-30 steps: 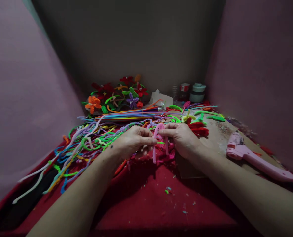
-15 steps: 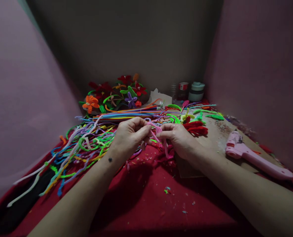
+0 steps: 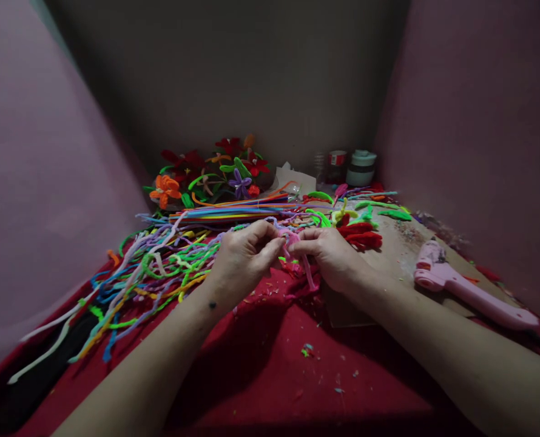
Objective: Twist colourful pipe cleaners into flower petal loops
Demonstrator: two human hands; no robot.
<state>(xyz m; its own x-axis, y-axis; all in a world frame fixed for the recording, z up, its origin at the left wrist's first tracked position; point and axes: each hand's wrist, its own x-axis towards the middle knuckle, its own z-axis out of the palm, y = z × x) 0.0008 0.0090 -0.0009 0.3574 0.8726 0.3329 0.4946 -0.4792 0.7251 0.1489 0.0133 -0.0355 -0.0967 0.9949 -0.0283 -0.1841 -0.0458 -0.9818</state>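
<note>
A pink pipe cleaner (image 3: pixel 309 274) is pinched between both hands above the red cloth, bent into a small loop with one end hanging down. My left hand (image 3: pixel 250 250) holds the loop's left side between thumb and forefinger. From the right, my right hand (image 3: pixel 327 252) grips the same piece close to where the tail drops. Only a narrow gap separates the fingertips, and they hide part of the loop. Loose multicoloured pipe cleaners (image 3: pixel 165 267) lie in a tangle just left of my left hand.
A pink hot glue gun (image 3: pixel 468 288) rests at right on a cardboard sheet (image 3: pixel 391 261), near red folded pieces (image 3: pixel 363 235). Behind lie a bundle of straight pipe cleaners (image 3: pixel 233 211), fuzzy flowers (image 3: pixel 165 191) and a lidded pale-green container (image 3: pixel 361 169). Scraps dot the red cloth (image 3: pixel 297 370).
My left hand has moved slightly right, closer to my right hand, drawing the pink loop smaller. My right hand stays nearly in place.
</note>
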